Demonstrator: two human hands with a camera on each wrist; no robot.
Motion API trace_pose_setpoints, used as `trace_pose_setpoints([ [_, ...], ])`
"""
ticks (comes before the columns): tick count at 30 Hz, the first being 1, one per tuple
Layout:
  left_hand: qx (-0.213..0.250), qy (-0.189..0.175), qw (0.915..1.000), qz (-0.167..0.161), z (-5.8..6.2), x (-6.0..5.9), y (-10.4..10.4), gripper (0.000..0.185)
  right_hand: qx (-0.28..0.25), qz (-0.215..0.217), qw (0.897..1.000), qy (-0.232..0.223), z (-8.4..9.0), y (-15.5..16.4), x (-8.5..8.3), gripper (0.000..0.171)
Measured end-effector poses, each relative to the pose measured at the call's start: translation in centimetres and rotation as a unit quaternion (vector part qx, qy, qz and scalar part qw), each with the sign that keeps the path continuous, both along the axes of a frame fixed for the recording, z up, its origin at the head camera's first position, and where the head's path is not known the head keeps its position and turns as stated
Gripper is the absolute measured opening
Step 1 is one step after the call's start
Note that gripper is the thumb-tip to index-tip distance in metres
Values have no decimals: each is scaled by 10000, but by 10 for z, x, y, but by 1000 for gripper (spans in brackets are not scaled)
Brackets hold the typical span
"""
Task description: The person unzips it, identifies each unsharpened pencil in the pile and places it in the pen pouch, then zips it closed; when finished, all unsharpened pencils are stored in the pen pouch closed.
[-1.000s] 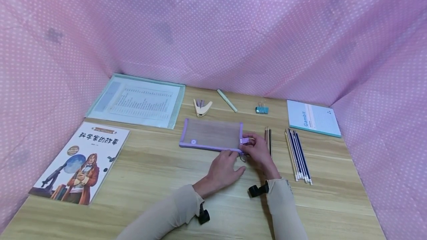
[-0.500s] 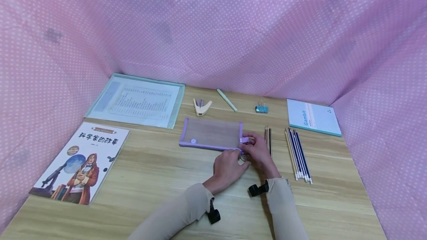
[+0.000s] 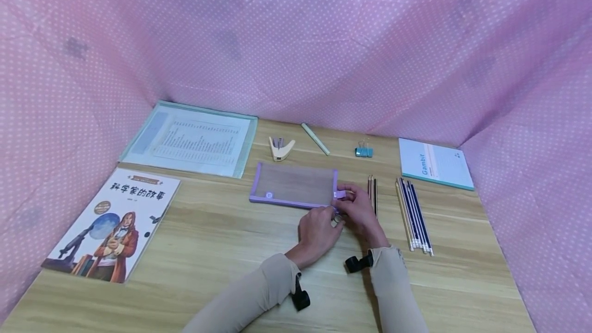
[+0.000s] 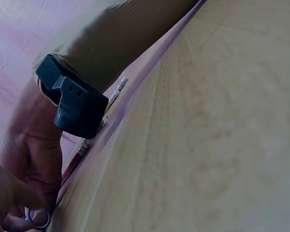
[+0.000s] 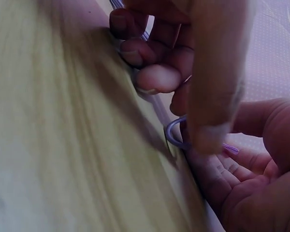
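A see-through pencil pouch (image 3: 296, 185) with purple edging lies flat in the middle of the table in the head view. At its near right corner my left hand (image 3: 319, 230) has thumb and index finger pinched at the zipper's ring pull (image 5: 169, 133), with the other fingers curled at the pouch's near edge. My right hand (image 3: 363, 212) grips that same corner beside the purple side tab (image 3: 340, 195). Part of the ring is hidden by the left thumb in the right wrist view. Both hands stay close over the wood.
Several pencils (image 3: 413, 215) lie right of the right hand, with a few more (image 3: 375, 194) just beside it. Behind the pouch are a stapler (image 3: 280, 150), a pale green pen (image 3: 315, 139) and a binder clip (image 3: 364, 152). A book (image 3: 113, 225), document folder (image 3: 189, 137) and notebook (image 3: 436, 163) lie further out.
My left hand has shifted a little to the right, and its thumb has come in to the ring pull. My right hand has kept its grip on the pouch corner.
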State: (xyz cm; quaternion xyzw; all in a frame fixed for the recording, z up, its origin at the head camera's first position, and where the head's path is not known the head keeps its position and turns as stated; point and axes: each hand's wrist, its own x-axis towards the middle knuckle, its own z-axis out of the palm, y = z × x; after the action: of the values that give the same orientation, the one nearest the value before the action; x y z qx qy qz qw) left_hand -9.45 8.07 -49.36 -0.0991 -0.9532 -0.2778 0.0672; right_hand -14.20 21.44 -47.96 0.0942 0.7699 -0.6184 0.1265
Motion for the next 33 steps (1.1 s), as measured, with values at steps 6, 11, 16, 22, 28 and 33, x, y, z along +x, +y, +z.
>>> trace_pose_setpoints([
  [6,-94,94,9999,38,-1,-1,2,31,-85,-26,10000,20,1,0,0,47],
  [11,-148,181,9997,32,-2,-2,3,38,-191,-79,9998,29,-1,-1,0,47],
  [16,110,86,9999,-56,-1,-1,-1,32,-153,-43,9999,-16,-1,-1,0,46],
  [22,399,35,9990,-178,1,2,-7,16,-118,-28,9999,-34,-1,-1,-1,46],
  [28,497,122,9984,-238,0,4,-11,10,-256,-36,9997,24,-4,0,-2,46],
  [33,796,168,9963,-284,-1,4,-17,6,-255,-49,9997,16,-4,1,-1,46],
])
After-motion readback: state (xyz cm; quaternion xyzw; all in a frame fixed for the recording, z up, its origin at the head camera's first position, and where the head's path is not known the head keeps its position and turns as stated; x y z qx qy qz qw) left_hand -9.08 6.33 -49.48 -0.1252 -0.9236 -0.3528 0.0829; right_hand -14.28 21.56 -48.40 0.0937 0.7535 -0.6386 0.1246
